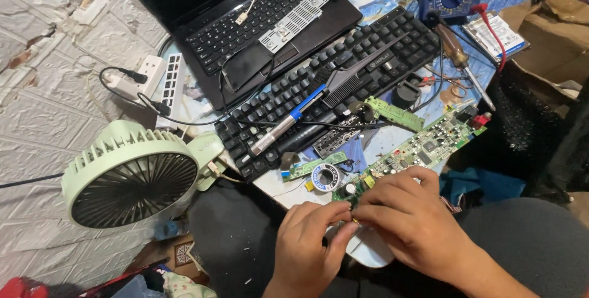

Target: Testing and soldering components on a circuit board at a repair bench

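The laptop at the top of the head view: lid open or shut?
Open. The laptop shows its keyboard deck and touchpad, with the dark screen raised behind them; a perforated metal bracket lies on its keys.

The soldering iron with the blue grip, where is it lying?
In the head view, the soldering iron lies slantwise across the black keyboard, mid-table, below the laptop and right of the green fan.

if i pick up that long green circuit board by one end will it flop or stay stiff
The green circuit board probably stays stiff: it looks like a flat rigid strip. Likely light, being thin. Its small soldered parts look fragile, and the end under both hands overhangs the table edge, so it might tip.
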